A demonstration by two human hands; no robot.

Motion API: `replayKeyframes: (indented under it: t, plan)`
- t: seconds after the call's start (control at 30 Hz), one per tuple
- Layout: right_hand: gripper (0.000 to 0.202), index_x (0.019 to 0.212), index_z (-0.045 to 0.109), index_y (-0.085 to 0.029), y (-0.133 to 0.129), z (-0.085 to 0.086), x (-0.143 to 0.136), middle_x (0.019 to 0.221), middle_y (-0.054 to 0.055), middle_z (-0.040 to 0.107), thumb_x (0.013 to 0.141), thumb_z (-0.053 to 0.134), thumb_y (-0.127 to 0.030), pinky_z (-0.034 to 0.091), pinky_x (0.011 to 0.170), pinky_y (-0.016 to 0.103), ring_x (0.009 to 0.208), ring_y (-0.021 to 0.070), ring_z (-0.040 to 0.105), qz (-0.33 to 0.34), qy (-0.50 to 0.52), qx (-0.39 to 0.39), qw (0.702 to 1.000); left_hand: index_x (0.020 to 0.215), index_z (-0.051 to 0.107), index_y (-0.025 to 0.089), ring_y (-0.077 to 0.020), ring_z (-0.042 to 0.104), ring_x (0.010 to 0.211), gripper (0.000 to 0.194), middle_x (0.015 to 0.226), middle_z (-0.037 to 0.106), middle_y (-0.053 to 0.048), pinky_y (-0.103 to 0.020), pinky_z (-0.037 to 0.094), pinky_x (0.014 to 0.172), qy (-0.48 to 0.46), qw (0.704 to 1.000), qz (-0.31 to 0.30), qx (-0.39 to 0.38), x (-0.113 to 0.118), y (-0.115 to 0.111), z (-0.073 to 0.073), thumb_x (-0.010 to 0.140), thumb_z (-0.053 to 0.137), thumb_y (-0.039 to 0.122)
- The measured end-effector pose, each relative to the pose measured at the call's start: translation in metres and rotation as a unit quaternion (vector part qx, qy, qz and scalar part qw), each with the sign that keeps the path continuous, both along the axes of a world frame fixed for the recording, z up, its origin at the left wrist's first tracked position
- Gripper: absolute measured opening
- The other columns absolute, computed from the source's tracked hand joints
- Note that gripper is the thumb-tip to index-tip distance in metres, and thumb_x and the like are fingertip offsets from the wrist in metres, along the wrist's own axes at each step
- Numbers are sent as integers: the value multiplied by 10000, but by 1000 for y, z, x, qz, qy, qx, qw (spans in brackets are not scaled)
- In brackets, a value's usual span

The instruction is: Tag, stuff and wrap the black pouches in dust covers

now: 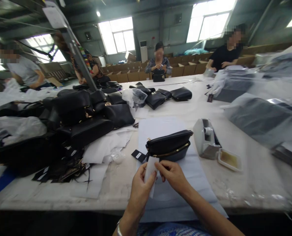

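Note:
Near the table's front, my left hand [141,183] is closed round a small folded white paper [151,167]. The thumb and fingertips of my right hand [172,173] pinch the right edge of that same paper. Just beyond both hands a black bag [170,144] with gold zips rests on a large white sheet [160,126]. A black tag [138,155] with a white label lies at the bag's left end.
Black bags [72,111] are heaped at the left, with loose tags [62,170] in front. A tape dispenser [206,139] and a shallow dish [229,159] stand right of the sheet. Wrapped grey stacks [266,111] lie farther right. Several people are across the table.

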State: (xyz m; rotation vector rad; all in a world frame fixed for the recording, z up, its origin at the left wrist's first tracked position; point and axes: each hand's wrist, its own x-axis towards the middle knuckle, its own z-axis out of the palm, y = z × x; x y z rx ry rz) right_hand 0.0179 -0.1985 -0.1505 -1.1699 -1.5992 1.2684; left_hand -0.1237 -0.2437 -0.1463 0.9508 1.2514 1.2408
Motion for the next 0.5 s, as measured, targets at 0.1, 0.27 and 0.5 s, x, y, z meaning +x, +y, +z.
replayKeyframes:
  t: [0.1, 0.27, 0.5]
  plan:
    - [366, 751, 691, -189, 5, 13, 39, 617, -3, 622, 918, 535, -475, 449, 550, 238, 543, 133, 572, -60, -57, 80, 993, 1194, 597, 176, -230, 645, 1006, 453, 1117, 699, -93, -296, 494, 844, 21, 1000, 1, -14, -1, 1, 0, 822, 683, 419]
    - [334, 1071, 706, -220, 41, 28, 157, 1168, 98, 678, 885, 555, -453, 427, 1006, 405, 1095, 260, 611, -361, -241, 237, 869, 1226, 565, 188, -209, 656, 927, 524, 1073, 706, -73, -281, 497, 793, 11, 999, 0, -40, -2, 2, -4, 796, 700, 456]
    - [329, 786, 773, -201, 91, -10, 216, 1370, 115, 578, 775, 646, -503, 352, 1095, 436, 1280, 317, 505, -389, -193, 54, 899, 1170, 597, 169, -211, 652, 864, 562, 1032, 715, -76, -296, 504, 779, 11, 999, 30, -41, 2, 3, 3, 728, 746, 482]
